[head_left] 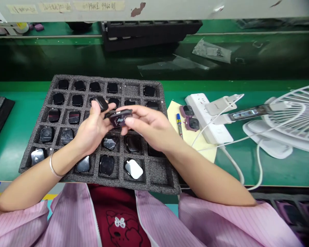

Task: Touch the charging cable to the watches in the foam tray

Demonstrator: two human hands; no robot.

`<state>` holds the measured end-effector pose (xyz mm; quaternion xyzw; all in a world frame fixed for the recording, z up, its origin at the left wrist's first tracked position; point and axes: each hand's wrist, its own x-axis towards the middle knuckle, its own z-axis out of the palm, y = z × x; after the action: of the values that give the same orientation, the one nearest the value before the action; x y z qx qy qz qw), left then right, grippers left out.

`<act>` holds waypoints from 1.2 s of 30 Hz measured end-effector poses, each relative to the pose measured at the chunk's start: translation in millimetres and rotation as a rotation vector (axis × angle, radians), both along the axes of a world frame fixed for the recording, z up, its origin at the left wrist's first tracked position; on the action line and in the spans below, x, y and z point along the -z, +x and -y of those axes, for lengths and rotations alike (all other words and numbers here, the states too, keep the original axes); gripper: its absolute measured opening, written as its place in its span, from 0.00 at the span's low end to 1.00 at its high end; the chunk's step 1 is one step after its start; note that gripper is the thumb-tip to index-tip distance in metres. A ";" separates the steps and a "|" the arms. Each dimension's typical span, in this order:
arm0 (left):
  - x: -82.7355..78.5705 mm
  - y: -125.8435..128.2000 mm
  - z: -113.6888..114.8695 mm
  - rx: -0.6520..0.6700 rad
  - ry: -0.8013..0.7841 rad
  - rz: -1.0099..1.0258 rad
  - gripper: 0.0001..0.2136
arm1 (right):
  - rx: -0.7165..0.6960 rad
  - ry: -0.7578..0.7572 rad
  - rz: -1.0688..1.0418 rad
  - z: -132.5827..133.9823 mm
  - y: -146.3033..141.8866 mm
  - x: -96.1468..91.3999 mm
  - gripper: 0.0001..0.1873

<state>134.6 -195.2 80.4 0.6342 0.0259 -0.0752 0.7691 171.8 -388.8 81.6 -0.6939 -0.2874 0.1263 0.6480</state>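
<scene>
My left hand (91,128), palm turned up, grips a black square watch body (101,103) between thumb and fingers. Closed on a second dark watch body (118,118) is my right hand (149,125); bright marks show on that screen, too small to read. The two hands are close together above a grey foam tray (159,187). Its compartments hold several similar watch bodies, including a black one (106,164) and one with a bright white reflection (134,169). My hands and forearms hide part of the tray's middle.
Right of the tray lie yellow paper (204,152), a blue-capped marker (179,125) and two purple-framed watch bodies (192,124). Beyond are a white power strip (208,120) with plugs and cables and a white fan (296,116). Another dark tray (1,116) is at left. A shelf (164,10) crosses above.
</scene>
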 end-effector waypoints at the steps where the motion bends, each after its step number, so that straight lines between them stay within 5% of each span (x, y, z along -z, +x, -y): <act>1: 0.9 1.8 -3.0 -0.051 0.009 0.031 0.30 | 0.031 0.044 -0.122 3.0 9.7 0.1 0.20; 6: 2.3 5.3 -13.0 -0.136 0.051 0.124 0.23 | 0.170 0.060 -0.337 23.1 80.2 5.7 0.23; 13: -1.0 -2.1 -4.8 -0.091 0.074 0.099 0.22 | 0.368 -0.327 -0.174 21.4 140.5 1.9 0.03; 22: -5.4 -7.9 -1.3 0.051 0.121 0.039 0.21 | 0.269 -0.879 -0.084 3.1 143.1 -17.4 0.17; 28: -4.1 -8.8 -1.7 0.072 0.192 0.082 0.21 | 0.280 -0.932 -0.034 1.6 149.5 -10.5 0.18; 36: 0.0 -9.9 -1.5 0.082 0.239 0.145 0.21 | 0.098 -0.834 0.242 14.4 151.0 0.3 0.15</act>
<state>124.7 -193.7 80.4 0.7255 -0.0469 -0.0572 0.6842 322.8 -403.2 81.3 -0.9189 -0.2526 0.1185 0.2789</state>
